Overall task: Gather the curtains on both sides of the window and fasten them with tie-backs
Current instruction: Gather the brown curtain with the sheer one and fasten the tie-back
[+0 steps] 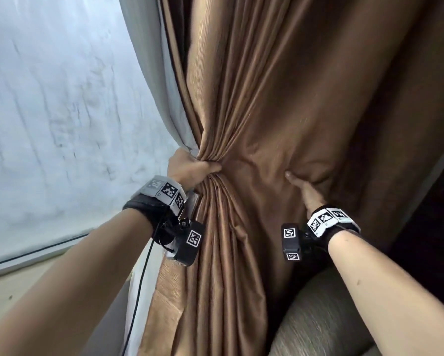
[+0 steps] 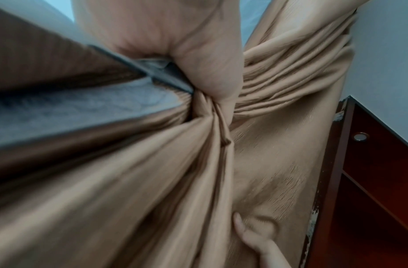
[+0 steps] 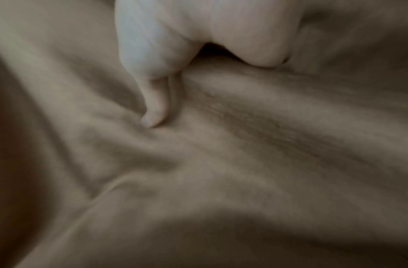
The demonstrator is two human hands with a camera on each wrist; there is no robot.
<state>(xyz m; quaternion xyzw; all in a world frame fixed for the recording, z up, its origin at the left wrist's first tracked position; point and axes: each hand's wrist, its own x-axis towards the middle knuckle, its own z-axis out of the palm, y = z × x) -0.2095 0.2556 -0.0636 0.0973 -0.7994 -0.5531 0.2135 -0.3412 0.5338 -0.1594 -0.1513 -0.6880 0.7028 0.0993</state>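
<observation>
The left hand (image 1: 190, 167) is closest to us, with a black camera strap on its wrist. It squeezes a thick bunch of the brown curtain (image 1: 280, 98) tight in its fist, just right of the window (image 1: 61, 111). The right hand (image 1: 305, 191) is further right, with its fingers dug into a loose fold; I cannot tell if it really grips. The gathering step is going on now. No tie-back can be seen. Next, I think, the right hand must pull the loose cloth over to the bunch, then find the tie-back.
</observation>
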